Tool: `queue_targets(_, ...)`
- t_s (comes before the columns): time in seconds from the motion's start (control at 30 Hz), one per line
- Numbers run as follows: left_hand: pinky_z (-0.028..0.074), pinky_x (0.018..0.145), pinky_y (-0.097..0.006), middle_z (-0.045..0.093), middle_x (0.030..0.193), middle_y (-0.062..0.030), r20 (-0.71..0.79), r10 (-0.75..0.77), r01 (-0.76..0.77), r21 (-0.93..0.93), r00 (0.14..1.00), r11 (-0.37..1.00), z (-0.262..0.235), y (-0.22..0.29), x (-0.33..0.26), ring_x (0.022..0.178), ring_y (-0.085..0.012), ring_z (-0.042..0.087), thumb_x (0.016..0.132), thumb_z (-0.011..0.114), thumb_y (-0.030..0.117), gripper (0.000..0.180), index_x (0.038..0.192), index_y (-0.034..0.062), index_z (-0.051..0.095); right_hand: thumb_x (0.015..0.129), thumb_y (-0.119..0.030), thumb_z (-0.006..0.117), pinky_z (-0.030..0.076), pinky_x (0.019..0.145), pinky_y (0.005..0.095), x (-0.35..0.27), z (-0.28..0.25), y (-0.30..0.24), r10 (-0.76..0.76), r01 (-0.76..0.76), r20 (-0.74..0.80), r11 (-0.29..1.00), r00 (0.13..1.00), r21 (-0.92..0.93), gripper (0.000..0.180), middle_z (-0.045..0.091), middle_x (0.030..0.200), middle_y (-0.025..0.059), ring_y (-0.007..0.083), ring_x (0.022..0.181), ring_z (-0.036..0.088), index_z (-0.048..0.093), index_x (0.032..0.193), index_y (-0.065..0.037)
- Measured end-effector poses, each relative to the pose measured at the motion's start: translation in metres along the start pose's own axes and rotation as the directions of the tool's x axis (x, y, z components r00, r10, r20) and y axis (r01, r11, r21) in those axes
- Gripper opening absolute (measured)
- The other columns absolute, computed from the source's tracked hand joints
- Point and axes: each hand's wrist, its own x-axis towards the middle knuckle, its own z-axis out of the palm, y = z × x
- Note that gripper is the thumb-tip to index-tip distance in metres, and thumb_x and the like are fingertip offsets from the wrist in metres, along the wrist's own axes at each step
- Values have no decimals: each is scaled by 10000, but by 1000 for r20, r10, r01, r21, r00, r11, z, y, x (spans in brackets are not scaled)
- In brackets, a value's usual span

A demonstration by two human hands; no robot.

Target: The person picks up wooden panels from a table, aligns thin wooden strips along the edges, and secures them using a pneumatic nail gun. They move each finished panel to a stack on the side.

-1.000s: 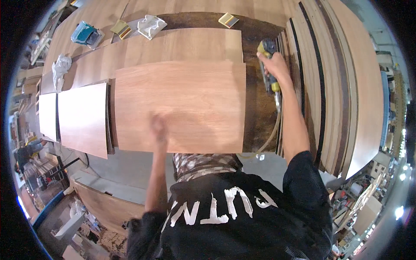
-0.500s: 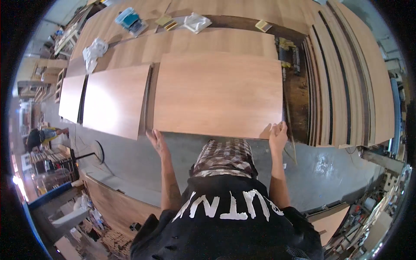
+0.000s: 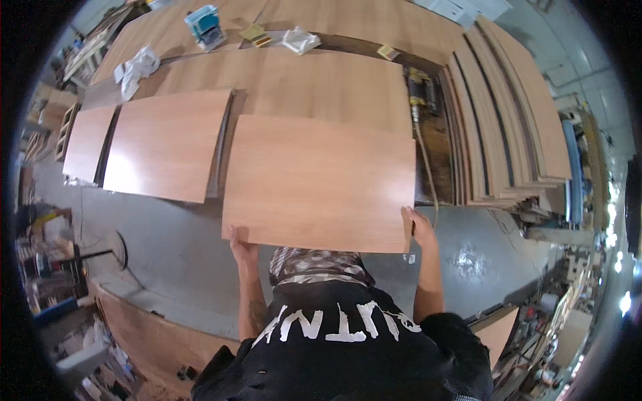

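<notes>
A rectangular wood-veneer panel (image 3: pixel 319 184) is held in front of me, its near edge out over the floor close to my body. At its near left corner my left hand (image 3: pixel 243 246) grips the edge, fingers partly hidden by the board. My right hand (image 3: pixel 420 226) is closed on the right edge near the front corner, thumb on top. Beneath and beyond it lies a larger wooden panel (image 3: pixel 321 80) on the bench. To the left rest a glossy panel (image 3: pixel 167 147) and a smaller glossy panel (image 3: pixel 89 146).
On the right stand several stacked boards (image 3: pixel 495 120). A power tool (image 3: pixel 420 90) with a cable lies beside them. Farther back are a blue container (image 3: pixel 202 27), a crumpled plastic bag (image 3: pixel 301 40), another plastic bag (image 3: pixel 137 70) and a small yellowish block (image 3: pixel 386 52).
Both hands have drawn the panel toward my body, uncovering more of the larger panel behind it. My left hand has gone from open fingers beside the corner to gripping it.
</notes>
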Motion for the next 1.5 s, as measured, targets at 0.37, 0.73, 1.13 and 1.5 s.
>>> queue_targets(0.37,482,957,-446,610,1176,-144,179,-96,98,-5,979,995,-8,-17,-12,1116,-285,572,877,601,192,427,1236,-21,515,763,-168,745,431,949,316,-39,-3,-36,-244,227,81,958,966,176,640,586,1212,106,193,1136,545,478,1315,14)
queue_targets(0.73,527,841,-415,584,1121,-119,421,-118,-12,294,899,956,310,-41,3,1021,-267,585,862,550,159,401,1222,-9,503,741,-135,690,441,905,290,-252,-35,-147,-723,810,-432,586,539,30,630,587,1171,101,168,1063,554,472,1310,27)
queue_targets(1.13,503,911,-404,624,1072,-143,714,-493,261,419,497,870,600,-258,-8,1018,-265,604,810,593,143,303,1070,-13,579,815,-250,612,510,791,403,-271,-93,-189,-498,905,-758,284,422,317,493,603,1078,144,242,952,607,522,1222,14)
queue_targets(1.5,335,1053,-341,356,1457,-170,775,-306,-185,473,553,862,652,-418,-17,1289,-264,405,942,571,261,718,1450,-71,187,922,-379,557,461,882,363,-182,-137,-242,-448,942,-861,322,240,95,517,560,1184,128,226,1067,556,484,1267,-1)
